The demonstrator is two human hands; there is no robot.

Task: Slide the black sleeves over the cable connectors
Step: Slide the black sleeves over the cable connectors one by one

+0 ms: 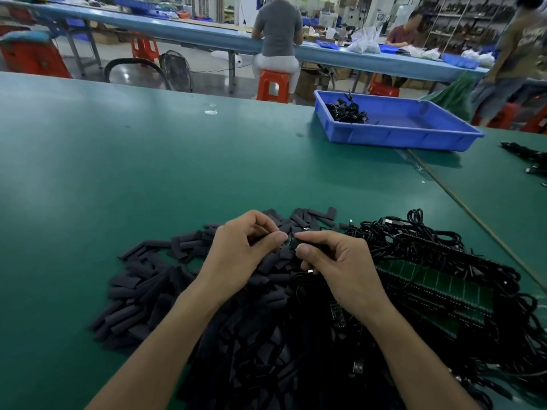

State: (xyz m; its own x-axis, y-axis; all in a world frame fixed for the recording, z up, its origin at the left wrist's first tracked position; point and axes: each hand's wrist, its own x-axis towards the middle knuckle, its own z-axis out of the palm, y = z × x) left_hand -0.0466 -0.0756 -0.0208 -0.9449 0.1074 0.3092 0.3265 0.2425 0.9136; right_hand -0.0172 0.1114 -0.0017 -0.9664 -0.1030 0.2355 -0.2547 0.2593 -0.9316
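The tabletop (118,173) is showing a plain teal green. Matte black sleeves (142,291) are lying heaped at its near edge, beside glossy black cables (429,241) draping over green circuit boards (438,282). A bright blue tray (414,140) is sitting by the far right edge, holding a black bundle (347,112).

Two hands: the left hand (236,255) pinches one connector (288,241), the right hand (340,270) one sleeve (309,240). One near heap of black sleeves (142,291), too many to count. One tangle of cables (444,247) right of it, also past counting, with a few green board strips (438,284) among them. One blue tray (414,140) far right, holding one small clump (349,112) of cables. Three people (278,28) beyond the table (118,158). At least four orange stools (272,84). One floor fan (177,69)
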